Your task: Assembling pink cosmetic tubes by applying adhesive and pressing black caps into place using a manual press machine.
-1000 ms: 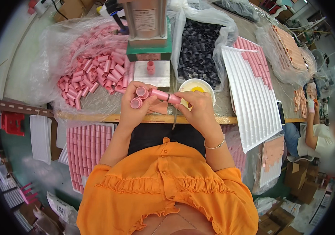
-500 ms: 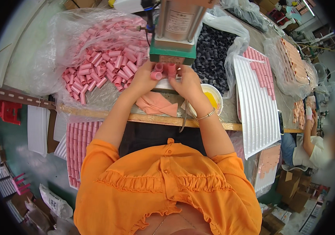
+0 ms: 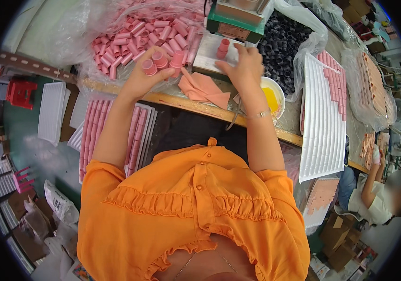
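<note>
My left hand [image 3: 140,80] is closed around three pink plastic tubes [image 3: 159,60], at the front edge of a heap of similar pink tubes [image 3: 132,37]. Another pink tube [image 3: 223,48] stands upright on the pale metal base [image 3: 203,54] of a press with a green block [image 3: 233,30]. My right hand [image 3: 247,68] is just right of that tube, fingers apart and nothing visible in them. A folded salmon-coloured cloth [image 3: 202,90] lies between my hands at the bench edge.
Black plastic rings [image 3: 282,44] fill a clear bag right of the press. A white bowl [image 3: 279,100] with something yellow sits by my right wrist. A white ribbed tray [image 3: 322,126] overhangs the bench edge. A tray of pink tubes [image 3: 95,124] is below left. A co-worker [image 3: 371,194] sits far right.
My left hand has moved left, away from the press, with the tubes. My right hand has come off the tube at the press and opened. The whole view has shifted.
</note>
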`<action>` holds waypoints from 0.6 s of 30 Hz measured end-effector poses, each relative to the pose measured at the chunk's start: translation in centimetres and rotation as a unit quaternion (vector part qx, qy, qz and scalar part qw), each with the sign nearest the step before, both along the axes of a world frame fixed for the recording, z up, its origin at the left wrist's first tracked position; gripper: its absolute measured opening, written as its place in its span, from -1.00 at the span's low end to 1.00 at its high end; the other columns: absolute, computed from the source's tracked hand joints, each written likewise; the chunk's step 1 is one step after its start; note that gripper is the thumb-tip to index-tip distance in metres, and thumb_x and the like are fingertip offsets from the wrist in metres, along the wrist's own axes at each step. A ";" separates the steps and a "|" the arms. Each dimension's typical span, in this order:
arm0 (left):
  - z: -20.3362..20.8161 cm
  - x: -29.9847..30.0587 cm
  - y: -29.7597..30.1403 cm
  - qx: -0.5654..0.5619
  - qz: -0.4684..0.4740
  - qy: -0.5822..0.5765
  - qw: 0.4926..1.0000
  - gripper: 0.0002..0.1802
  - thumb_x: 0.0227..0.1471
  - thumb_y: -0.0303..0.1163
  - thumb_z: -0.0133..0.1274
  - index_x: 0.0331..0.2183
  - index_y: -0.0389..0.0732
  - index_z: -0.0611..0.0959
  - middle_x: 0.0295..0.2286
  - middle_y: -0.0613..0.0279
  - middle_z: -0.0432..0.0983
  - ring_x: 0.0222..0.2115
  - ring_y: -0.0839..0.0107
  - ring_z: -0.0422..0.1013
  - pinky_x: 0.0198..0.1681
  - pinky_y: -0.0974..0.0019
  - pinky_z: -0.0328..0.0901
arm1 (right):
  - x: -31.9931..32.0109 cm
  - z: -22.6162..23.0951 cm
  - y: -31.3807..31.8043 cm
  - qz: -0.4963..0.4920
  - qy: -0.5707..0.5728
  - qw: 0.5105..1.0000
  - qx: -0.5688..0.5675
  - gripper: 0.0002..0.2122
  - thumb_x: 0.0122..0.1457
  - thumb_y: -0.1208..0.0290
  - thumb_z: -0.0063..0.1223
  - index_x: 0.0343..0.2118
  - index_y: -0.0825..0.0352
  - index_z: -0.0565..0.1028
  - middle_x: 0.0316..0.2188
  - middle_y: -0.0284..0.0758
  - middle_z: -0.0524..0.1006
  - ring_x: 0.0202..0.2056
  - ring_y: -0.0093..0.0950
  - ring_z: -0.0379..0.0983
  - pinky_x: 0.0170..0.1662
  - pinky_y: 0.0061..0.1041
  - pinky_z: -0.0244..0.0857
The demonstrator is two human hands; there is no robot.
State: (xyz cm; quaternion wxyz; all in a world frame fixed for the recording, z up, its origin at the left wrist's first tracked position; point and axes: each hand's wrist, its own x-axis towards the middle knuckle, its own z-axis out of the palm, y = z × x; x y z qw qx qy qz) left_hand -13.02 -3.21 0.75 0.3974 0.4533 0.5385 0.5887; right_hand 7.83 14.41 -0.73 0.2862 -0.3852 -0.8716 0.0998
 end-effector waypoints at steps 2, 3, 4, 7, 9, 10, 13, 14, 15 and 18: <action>0.0 0.2 -1.6 0.013 0.012 0.027 0.999 -0.63 -0.06 -0.47 0.30 -0.22 -0.18 0.47 -0.34 0.36 0.45 -0.32 0.56 0.44 -0.27 0.43 0.35 | 2.2 2.3 -2.2 0.022 -0.036 0.998 0.037 -0.54 -0.04 0.26 0.34 -0.05 0.28 0.52 -0.25 -0.26 0.50 -0.26 -0.34 0.45 -0.25 -0.36 0.34; 0.6 0.8 -2.1 0.012 -0.006 0.088 0.996 -0.63 -0.06 -0.47 0.30 -0.22 -0.18 0.48 -0.34 0.36 0.45 -0.30 0.56 0.43 -0.25 0.42 0.34 | 3.0 3.6 -3.6 0.030 -0.033 0.998 0.038 -0.54 -0.04 0.26 0.34 -0.05 0.28 0.52 -0.25 -0.26 0.50 -0.26 -0.34 0.45 -0.25 -0.36 0.34; 1.3 1.7 -2.5 0.010 -0.026 0.148 0.989 -0.63 -0.07 -0.46 0.30 -0.22 -0.18 0.49 -0.35 0.36 0.45 -0.29 0.55 0.43 -0.22 0.41 0.33 | 3.9 5.0 -5.2 0.107 0.037 0.987 -0.117 -0.53 -0.04 0.27 0.35 -0.04 0.29 0.51 -0.30 -0.27 0.50 -0.33 -0.41 0.43 -0.30 -0.43 0.33; 2.5 3.8 -2.7 -0.024 -0.059 0.097 0.993 -0.59 -0.12 -0.47 0.33 -0.23 -0.17 0.48 -0.33 0.40 0.44 -0.25 0.57 0.38 -0.17 0.43 0.29 | 4.1 5.6 -7.7 0.240 0.144 0.918 -0.282 -0.57 0.00 0.35 0.33 -0.05 0.33 0.51 -0.39 -0.30 0.50 -0.48 -0.54 0.38 -0.39 -0.57 0.29; 2.1 3.8 -2.0 0.029 -0.073 0.164 0.983 -0.56 -0.14 -0.53 0.32 -0.22 -0.17 0.45 -0.29 0.38 0.46 -0.24 0.59 0.38 -0.15 0.44 0.29 | 3.5 5.9 -8.8 0.282 0.192 0.898 -0.276 -0.74 0.06 0.53 0.25 -0.17 0.41 0.53 -0.44 -0.33 0.51 -0.52 -0.61 0.36 -0.43 -0.61 0.27; 2.6 4.3 -2.1 0.028 -0.064 0.167 0.983 -0.56 -0.14 -0.53 0.32 -0.22 -0.17 0.45 -0.29 0.38 0.46 -0.24 0.59 0.38 -0.15 0.44 0.29 | 3.4 5.9 -8.9 0.291 0.191 0.895 -0.277 -0.74 0.06 0.53 0.25 -0.17 0.41 0.53 -0.44 -0.33 0.51 -0.52 -0.61 0.36 -0.43 -0.61 0.27; 5.4 5.7 -3.6 -0.017 -0.070 0.175 0.982 -0.55 -0.11 -0.55 0.29 -0.19 -0.19 0.40 -0.29 0.36 0.46 -0.25 0.60 0.38 -0.17 0.44 0.30 | 3.2 6.4 -9.7 0.271 0.205 0.903 -0.262 -0.82 0.08 0.50 0.24 -0.27 0.40 0.52 -0.48 -0.33 0.52 -0.55 -0.59 0.35 -0.44 -0.61 0.27; 5.6 5.7 -4.4 -0.017 -0.059 0.177 0.982 -0.55 -0.11 -0.55 0.29 -0.19 -0.19 0.40 -0.29 0.36 0.46 -0.25 0.60 0.38 -0.17 0.44 0.30 | 3.1 6.9 -10.2 0.282 0.204 0.900 -0.262 -0.82 0.08 0.50 0.24 -0.27 0.40 0.52 -0.48 -0.33 0.52 -0.55 -0.59 0.35 -0.44 -0.61 0.27; 5.7 5.6 -5.3 -0.005 -0.061 0.170 0.983 -0.55 -0.10 -0.55 0.29 -0.19 -0.19 0.40 -0.31 0.36 0.44 -0.26 0.60 0.38 -0.18 0.45 0.30 | 3.0 7.3 -10.8 0.294 0.192 0.905 -0.239 -0.82 0.09 0.49 0.23 -0.26 0.40 0.52 -0.47 -0.32 0.53 -0.54 -0.56 0.36 -0.44 -0.60 0.27; 6.2 5.4 -7.8 0.011 -0.032 0.176 0.984 -0.54 -0.11 -0.55 0.30 -0.21 -0.19 0.39 -0.39 0.41 0.39 -0.31 0.63 0.36 -0.22 0.47 0.29 | 2.4 7.5 -12.0 0.346 0.178 0.900 -0.198 -0.82 0.10 0.48 0.22 -0.24 0.39 0.53 -0.45 -0.31 0.54 -0.53 -0.52 0.38 -0.43 -0.56 0.28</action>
